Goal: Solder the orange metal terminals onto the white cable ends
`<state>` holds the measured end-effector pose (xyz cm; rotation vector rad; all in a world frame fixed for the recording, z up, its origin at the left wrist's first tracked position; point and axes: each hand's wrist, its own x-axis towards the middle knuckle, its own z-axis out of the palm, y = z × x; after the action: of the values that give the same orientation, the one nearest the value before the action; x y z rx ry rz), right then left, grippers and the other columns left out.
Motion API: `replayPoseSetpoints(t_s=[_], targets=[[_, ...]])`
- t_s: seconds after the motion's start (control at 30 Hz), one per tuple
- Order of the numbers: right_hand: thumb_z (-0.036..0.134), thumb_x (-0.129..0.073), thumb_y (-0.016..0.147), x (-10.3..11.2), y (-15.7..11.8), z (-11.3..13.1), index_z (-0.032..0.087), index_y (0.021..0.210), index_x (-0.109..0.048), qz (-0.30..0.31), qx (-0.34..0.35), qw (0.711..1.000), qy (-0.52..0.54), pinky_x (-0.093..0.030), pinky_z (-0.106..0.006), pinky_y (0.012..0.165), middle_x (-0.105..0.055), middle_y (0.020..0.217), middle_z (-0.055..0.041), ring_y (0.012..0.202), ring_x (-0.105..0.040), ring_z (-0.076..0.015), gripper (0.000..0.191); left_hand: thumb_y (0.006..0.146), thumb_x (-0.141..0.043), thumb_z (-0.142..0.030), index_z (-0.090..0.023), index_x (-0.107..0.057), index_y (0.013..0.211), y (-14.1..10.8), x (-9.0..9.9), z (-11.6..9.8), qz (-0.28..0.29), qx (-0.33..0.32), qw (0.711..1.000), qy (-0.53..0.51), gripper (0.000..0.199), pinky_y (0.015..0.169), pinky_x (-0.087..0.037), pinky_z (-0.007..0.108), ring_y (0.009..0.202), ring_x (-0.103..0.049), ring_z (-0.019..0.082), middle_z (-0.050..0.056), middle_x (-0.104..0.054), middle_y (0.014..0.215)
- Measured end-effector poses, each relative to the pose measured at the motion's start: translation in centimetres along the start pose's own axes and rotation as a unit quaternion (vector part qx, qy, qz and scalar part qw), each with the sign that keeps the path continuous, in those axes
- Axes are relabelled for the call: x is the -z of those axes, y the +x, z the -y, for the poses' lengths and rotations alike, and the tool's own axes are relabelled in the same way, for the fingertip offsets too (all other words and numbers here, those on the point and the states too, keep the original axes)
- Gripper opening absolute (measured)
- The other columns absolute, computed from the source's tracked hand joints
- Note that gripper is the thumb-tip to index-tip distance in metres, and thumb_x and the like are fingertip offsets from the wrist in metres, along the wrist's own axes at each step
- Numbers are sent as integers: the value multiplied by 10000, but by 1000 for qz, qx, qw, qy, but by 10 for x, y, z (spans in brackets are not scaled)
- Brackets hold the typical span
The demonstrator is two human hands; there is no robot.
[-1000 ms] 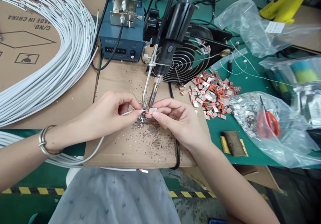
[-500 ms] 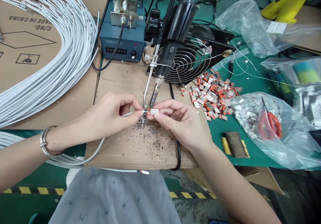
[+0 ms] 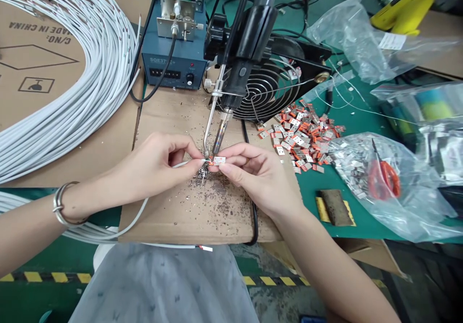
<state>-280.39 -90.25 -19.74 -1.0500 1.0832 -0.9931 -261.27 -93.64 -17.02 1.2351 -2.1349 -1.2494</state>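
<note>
Between thumb and index finger, my left hand [image 3: 170, 161] pinches the end of a white cable [image 3: 140, 212]. My right hand [image 3: 253, 171] holds a small metal USB connector [image 3: 219, 160] with orange plastic by its right end. Cable end and connector meet just under the tip of a soldering iron [image 3: 219, 137] clamped on a stand. Beside the iron, a thin bent metal tube [image 3: 210, 123] comes down to the same spot. Whether the iron tip touches the connector is too small to tell. Dark solder bits [image 3: 217, 200] lie scattered on the cardboard [image 3: 162, 217] below.
A large bundle of white cables [image 3: 104, 87] lies at left. Behind stand a blue control box [image 3: 173, 67] and a round fan [image 3: 267, 89]. At right are a pile of connectors [image 3: 304, 137], a brown sponge [image 3: 336, 207] and a plastic bag [image 3: 415, 212] with orange-handled scissors [image 3: 384, 181].
The whole view has shifted slightly, so things appear a little further left. Both hands keep the same grip on the cable and the connector.
</note>
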Motion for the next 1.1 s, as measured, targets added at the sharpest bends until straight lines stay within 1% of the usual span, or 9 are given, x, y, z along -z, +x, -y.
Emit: replayPoseSetpoints(t_s=[0.13, 0.3, 0.43, 0.6, 0.73, 0.97, 1.1], targets=[[223, -725, 708, 1, 0, -1, 195, 805, -670, 4, 7, 1000, 7, -539, -187, 655, -728, 717, -11, 683, -684, -103, 115, 776, -570, -241, -161, -651, 732, 1, -1, -1, -1, 6, 1000, -6, 122, 399, -244, 180, 424, -312, 51, -75, -359, 457], [235, -728, 706, 2, 0, -2, 196, 809, -666, -3, 10, 1000, -5, -551, -223, 659, -728, 722, -15, 691, -688, -124, 127, 776, -569, -233, -157, -652, 736, 0, -2, -1, -3, 1, 1000, -5, 119, 403, -245, 179, 427, -309, 50, -75, -351, 462], [241, -729, 704, 1, -1, -2, 199, 809, -665, -2, 16, 1000, -10, -549, -222, 663, -728, 726, -14, 699, -690, -124, 130, 774, -567, -224, -155, -652, 730, 1, -1, -1, -6, -3, 1000, -5, 117, 401, -245, 179, 425, -308, 50, -75, -348, 460], [227, -730, 698, -1, 1, -1, 191, 790, -658, -12, 4, 1000, -15, -550, -218, 633, -726, 707, -16, 689, -691, -128, 123, 770, -567, -225, -156, -643, 711, 2, -1, 1, -3, 1, 1000, 9, 119, 400, -234, 179, 422, -296, 49, -80, -331, 453], [211, -724, 704, -2, 1, 0, 186, 792, -651, -13, -6, 1000, 3, -545, -204, 606, -728, 709, -19, 680, -689, -122, 117, 773, -564, -227, -155, -633, 716, 3, -3, 4, -5, 4, 1000, 7, 114, 397, -231, 177, 418, -289, 48, -83, -325, 451], [208, -730, 699, -2, 1, 1, 194, 795, -658, -12, -1, 1000, 11, -544, -204, 640, -728, 718, -16, 715, -694, -128, 120, 791, -558, -246, -162, -636, 742, 1, -2, 2, -13, -17, 1000, 3, 124, 393, -234, 178, 422, -298, 49, -80, -340, 460], [196, -727, 704, -2, 1, 0, 194, 795, -663, -4, 3, 1000, 19, -534, -165, 662, -728, 715, -6, 706, -691, -100, 111, 788, -565, -249, -165, -645, 744, 0, -1, 1, -16, -17, 1000, 6, 124, 389, -240, 174, 421, -308, 47, -79, -358, 459]])
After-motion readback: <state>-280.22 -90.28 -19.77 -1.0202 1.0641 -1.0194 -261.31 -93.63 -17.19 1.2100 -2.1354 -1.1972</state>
